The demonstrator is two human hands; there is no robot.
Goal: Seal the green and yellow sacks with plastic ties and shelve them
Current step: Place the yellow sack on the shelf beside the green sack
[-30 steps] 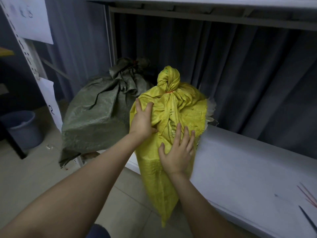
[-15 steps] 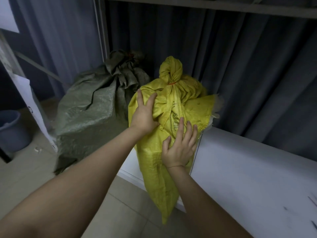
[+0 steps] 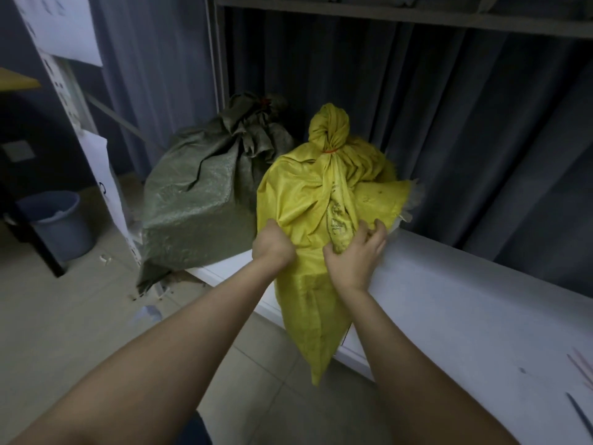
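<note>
A yellow woven sack (image 3: 308, 194) stands at the front edge of the white shelf board (image 3: 455, 303); its neck is bunched into a knob and bound by an orange plastic tie (image 3: 330, 151). Its loose lower corner hangs over the edge toward the floor. My left hand (image 3: 272, 244) clutches a fold on the sack's left side. My right hand (image 3: 356, 255) pinches fabric on its lower front, fingers curled. To the left, touching it, sits a green sack (image 3: 199, 200) with a gathered neck and a reddish tie (image 3: 264, 101).
A dark curtain (image 3: 465, 139) hangs behind the shelf, with an upper shelf rail (image 3: 385, 16) overhead. A white perforated upright (image 3: 96, 175) with paper sheets stands left, beside a blue bucket (image 3: 61, 226) on the tiled floor. Thin ties (image 3: 580, 370) lie at the shelf's right end.
Both hands slid down the yellow sack from flat pressing to gripping folds of fabric. The sack now sits further onto the shelf board and more upright.
</note>
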